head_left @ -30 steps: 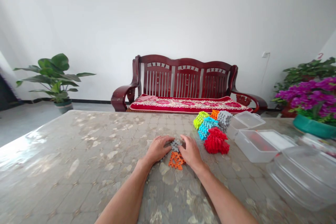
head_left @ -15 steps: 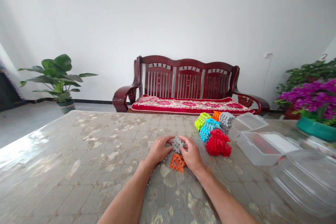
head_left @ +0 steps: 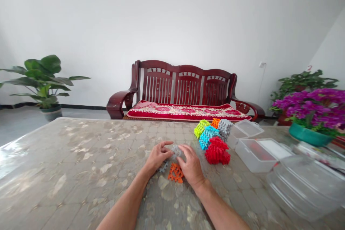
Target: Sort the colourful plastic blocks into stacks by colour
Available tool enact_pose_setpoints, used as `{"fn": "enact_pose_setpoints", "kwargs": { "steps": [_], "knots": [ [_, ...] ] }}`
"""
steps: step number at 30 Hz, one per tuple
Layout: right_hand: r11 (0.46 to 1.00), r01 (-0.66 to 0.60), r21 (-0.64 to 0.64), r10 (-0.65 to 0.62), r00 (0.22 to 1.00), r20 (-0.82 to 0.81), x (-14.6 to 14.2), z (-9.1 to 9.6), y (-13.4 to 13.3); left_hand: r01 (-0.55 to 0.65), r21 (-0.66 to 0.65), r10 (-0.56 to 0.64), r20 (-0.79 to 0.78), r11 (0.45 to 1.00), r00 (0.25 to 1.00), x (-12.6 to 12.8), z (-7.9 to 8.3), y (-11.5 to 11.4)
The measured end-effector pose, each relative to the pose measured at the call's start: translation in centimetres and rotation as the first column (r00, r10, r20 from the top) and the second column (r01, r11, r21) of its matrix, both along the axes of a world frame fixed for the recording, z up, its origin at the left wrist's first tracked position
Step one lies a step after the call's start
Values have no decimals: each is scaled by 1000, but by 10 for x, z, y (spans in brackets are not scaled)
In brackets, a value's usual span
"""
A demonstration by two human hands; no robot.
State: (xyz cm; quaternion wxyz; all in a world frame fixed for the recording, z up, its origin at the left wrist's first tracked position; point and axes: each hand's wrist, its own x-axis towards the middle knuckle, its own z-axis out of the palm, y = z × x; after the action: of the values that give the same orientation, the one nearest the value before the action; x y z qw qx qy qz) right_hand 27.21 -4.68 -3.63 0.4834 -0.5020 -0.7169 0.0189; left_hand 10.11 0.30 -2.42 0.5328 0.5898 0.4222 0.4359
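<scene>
A flat grey interlocking tile (head_left: 176,150) with notched edges is held low over the table between my two hands; its outline is blurred. My left hand (head_left: 157,156) pinches its left side with thumb and fingers. On its right side, my right hand (head_left: 191,165) grips it, the fingers partly covering it. Just below lie orange interlocking tiles (head_left: 175,173), close to my right thumb. Another grey piece (head_left: 163,167) rests under my left wrist, partly hidden.
To the right stand stacks of red (head_left: 217,151), blue (head_left: 208,137), lime (head_left: 201,128), orange and grey tiles (head_left: 224,128). Beyond them are an open clear plastic box (head_left: 253,156), a clear domed lid (head_left: 307,187) and purple flowers in a green pot (head_left: 309,134).
The view has shifted right and up, so everything sits further left and lower. The grey tile looks more blurred and tilted between my hands; more of the second grey piece shows.
</scene>
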Motion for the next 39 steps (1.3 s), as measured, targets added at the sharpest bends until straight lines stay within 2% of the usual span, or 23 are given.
{"fn": "enact_pose_setpoints", "kwargs": {
  "steps": [9, 14, 17, 20, 22, 26, 30, 34, 39],
  "knots": [
    [999, 40, -23, -37, 995, 97, -4, 4, -10, 3, -76, 4, 93, 997, 996, 0, 16, -11],
    [998, 62, -19, -60, 993, 105, -1, 9, -13, 17, -84, -7, 117, 996, 993, 0, 11, -9],
    [994, 106, -22, -104, 992, 76, 2, 12, -15, -48, -75, 58, 143, 996, 988, -2, 9, -6],
    [987, 137, -81, -134, 990, 40, 5, 11, -15, -68, -38, 72, 112, 997, 991, -3, 9, -4],
    [985, 127, -119, -126, 992, 18, 7, 9, -16, -57, -12, 58, 85, 998, 995, -3, 7, -3],
    [976, 92, -198, -101, 994, -40, 10, 7, -19, -104, 14, 104, 38, 994, 994, -2, 3, -1],
    [950, -17, -311, 1, 999, -51, 11, 14, -24, -155, 7, 154, 33, 988, 987, -2, 1, -1],
    [940, -144, -309, 166, 985, 46, 8, 27, -31, -238, -12, 238, 100, 971, 966, -6, -1, 2],
    [877, -309, -367, 393, 902, 180, 2, 34, -36, -437, 42, 432, 93, 898, 897, -17, -3, 9]
  ]
}}
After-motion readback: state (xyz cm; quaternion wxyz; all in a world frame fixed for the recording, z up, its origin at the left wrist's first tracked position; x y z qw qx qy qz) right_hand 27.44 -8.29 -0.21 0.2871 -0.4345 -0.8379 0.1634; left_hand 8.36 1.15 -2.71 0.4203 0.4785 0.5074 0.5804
